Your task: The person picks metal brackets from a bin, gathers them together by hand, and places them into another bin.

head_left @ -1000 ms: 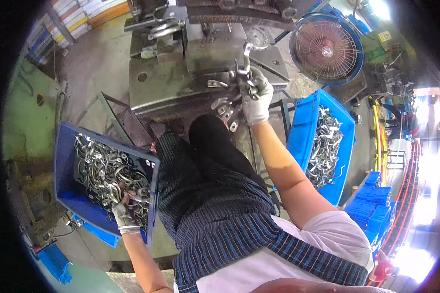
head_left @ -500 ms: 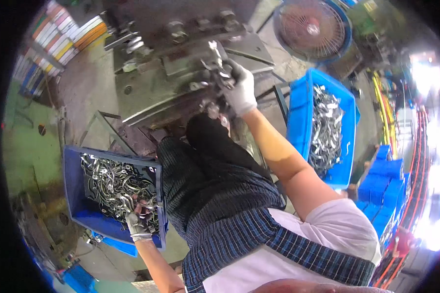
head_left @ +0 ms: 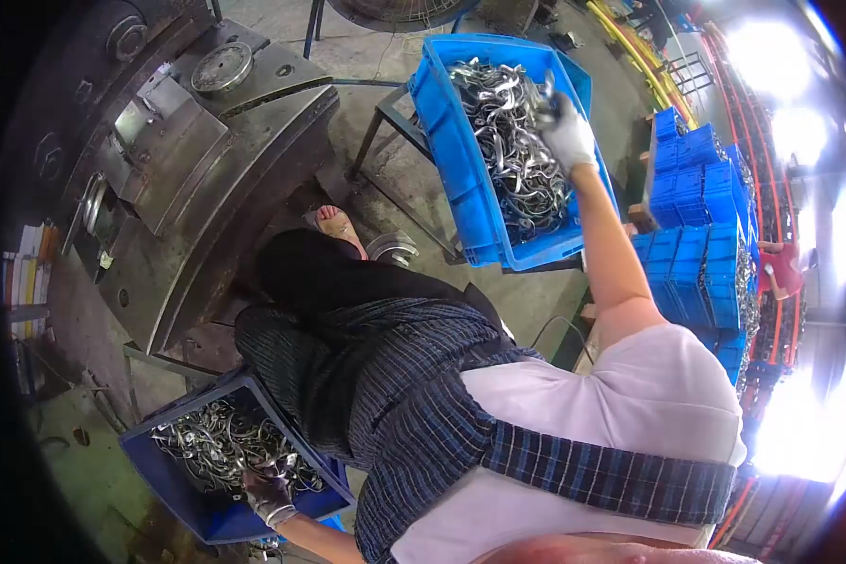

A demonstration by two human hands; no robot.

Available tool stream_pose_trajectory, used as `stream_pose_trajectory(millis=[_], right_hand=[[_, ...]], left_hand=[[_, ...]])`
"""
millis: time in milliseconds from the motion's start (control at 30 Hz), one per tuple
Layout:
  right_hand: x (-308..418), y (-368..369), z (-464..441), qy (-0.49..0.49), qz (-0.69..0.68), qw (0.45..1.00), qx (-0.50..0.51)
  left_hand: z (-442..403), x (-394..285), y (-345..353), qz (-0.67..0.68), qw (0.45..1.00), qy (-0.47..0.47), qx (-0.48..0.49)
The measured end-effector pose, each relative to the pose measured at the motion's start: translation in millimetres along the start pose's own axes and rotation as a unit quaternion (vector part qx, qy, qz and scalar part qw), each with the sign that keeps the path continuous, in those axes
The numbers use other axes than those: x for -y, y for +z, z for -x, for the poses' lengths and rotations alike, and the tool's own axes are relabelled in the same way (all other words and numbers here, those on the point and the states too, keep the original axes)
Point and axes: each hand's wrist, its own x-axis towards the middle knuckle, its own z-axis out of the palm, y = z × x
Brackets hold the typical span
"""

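My left hand (head_left: 271, 498), in a white glove with dark, soiled fingers, reaches into a dark blue bin (head_left: 150, 470) at the lower left. Its fingertips are down among shiny curved metal pieces (head_left: 221, 437); whether they grip any is hidden. My right hand (head_left: 570, 139), gloved the same way, is over the right side of a bright blue bin (head_left: 456, 183). Many similar curved metal pieces (head_left: 508, 132) fill this bin. Blurred metal shows at the right fingertips, and I cannot make out whether the fingers hold it.
A heavy machine bed (head_left: 254, 141) with a metal block and round disc stands at upper left. A stand (head_left: 385, 117) supports the bright blue bin. Stacked blue crates (head_left: 696, 254) are at right, a person (head_left: 778, 268) beyond. A fan (head_left: 395, 9) is at the top edge.
My view has turned right. My right hand has moved from over the machine, where it held several metal pieces, to the bright blue bin. My left hand stays in the dark bin.
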Motion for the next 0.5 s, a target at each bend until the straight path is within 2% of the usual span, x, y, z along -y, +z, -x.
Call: stream_pose_trajectory(millis=[33, 67, 100, 133, 167, 200, 267, 300, 333, 367, 400, 433, 467, 500], right_hand=[[-9, -7, 2, 0.018, 0.096, 0.992, 0.082], [-16, -15, 6, -0.035, 0.174, 0.969, 0.173], [-16, -24, 11, -0.088, 0.25, 0.928, 0.263], [-27, -19, 1, -0.091, 0.303, 0.898, 0.305], [3, -38, 8, -0.11, 0.299, 0.894, 0.316], [13, -36, 7, -0.136, 0.281, 0.913, 0.264], [72, -39, 21, -0.201, 0.237, 0.935, 0.17], [91, -25, 25, -0.292, 0.157, 0.936, 0.12], [123, -13, 40, -0.334, 0.066, 0.929, 0.146], [159, -6, 62, -0.375, -0.024, 0.909, 0.179], [193, 3, 91, -0.42, -0.07, 0.873, 0.239], [224, 13, 125, -0.463, -0.112, 0.827, 0.298], [250, 31, 162, -0.523, -0.181, 0.767, 0.326], [271, 43, 201, -0.568, -0.247, 0.703, 0.348]], left_hand=[[-5, 4, -6, 0.069, 0.997, -0.038, 0.02], [-8, 8, -14, 0.136, 0.987, -0.076, 0.037], [6, 8, 6, 0.071, 0.996, -0.026, 0.045], [20, 9, 25, 0.002, 0.999, 0.025, 0.045], [34, 10, 44, -0.063, 0.994, 0.075, 0.038], [43, 12, 55, -0.223, 0.962, 0.156, -0.018], [34, 19, 48, -0.342, 0.915, 0.204, -0.067], [50, 12, 72, -0.513, 0.821, 0.228, -0.102], [67, 5, 96, -0.66, 0.695, 0.244, -0.148], [66, 13, 95, -0.425, 0.874, 0.222, -0.078], [65, 22, 94, -0.145, 0.971, 0.185, -0.034], [73, 14, 125, 0.304, 0.941, 0.149, 0.027], [53, 30, 105, 0.317, 0.863, 0.192, 0.343], [47, 32, 101, 0.351, 0.86, 0.199, 0.313]])
